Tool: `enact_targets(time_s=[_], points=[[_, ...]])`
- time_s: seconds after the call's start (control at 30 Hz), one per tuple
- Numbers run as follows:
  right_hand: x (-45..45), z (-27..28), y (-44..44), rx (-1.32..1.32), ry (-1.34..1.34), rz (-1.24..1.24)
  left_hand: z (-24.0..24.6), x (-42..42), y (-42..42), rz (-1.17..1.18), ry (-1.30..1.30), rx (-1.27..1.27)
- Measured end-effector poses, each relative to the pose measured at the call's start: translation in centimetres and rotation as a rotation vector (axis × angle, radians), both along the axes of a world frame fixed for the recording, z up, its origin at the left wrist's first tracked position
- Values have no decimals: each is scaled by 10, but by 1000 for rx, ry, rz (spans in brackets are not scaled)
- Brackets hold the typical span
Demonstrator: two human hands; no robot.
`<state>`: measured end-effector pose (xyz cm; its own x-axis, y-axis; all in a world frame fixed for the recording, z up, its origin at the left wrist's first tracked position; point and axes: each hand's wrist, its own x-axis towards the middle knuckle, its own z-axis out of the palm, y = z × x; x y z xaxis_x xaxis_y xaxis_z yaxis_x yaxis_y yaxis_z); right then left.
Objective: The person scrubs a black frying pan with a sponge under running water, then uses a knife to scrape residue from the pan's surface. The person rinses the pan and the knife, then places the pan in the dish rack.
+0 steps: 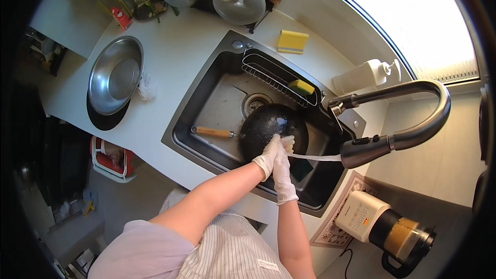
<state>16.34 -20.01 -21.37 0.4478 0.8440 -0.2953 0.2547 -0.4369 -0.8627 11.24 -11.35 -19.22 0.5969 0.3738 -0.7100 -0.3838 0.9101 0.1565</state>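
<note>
A dark wok [257, 131] with a wooden handle [213, 132] lies bottom up in the sink [217, 97]. Both my hands wear whitish translucent gloves and meet above the wok's near part. My left hand [270, 157] presses against my right hand [284, 164]; how the fingers lie is hard to make out, and no object shows in either. Water runs from the pull-out faucet head [366, 152] onto the gloved hands. A dark green scouring pad [301, 169] lies beside the wok, and a yellow-green sponge [301, 87] sits in the wire rack [267, 79].
A steel basin [116, 75] stands on the left counter. Behind the sink are a yellow packet [293, 42] and a white pump bottle [360, 77]. A blender [387, 224] with brown contents stands at the right. Pans and a strainer [239, 4] are at the back.
</note>
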Motion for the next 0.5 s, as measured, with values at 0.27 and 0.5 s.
enact_targets(time_s=[0.27,0.5], points=[[-17,55,38,65,-187,23,-1,11,14,210,-193,74],[38,-13,20,-42,-259,25,26,9,-27,264,-128,-193]])
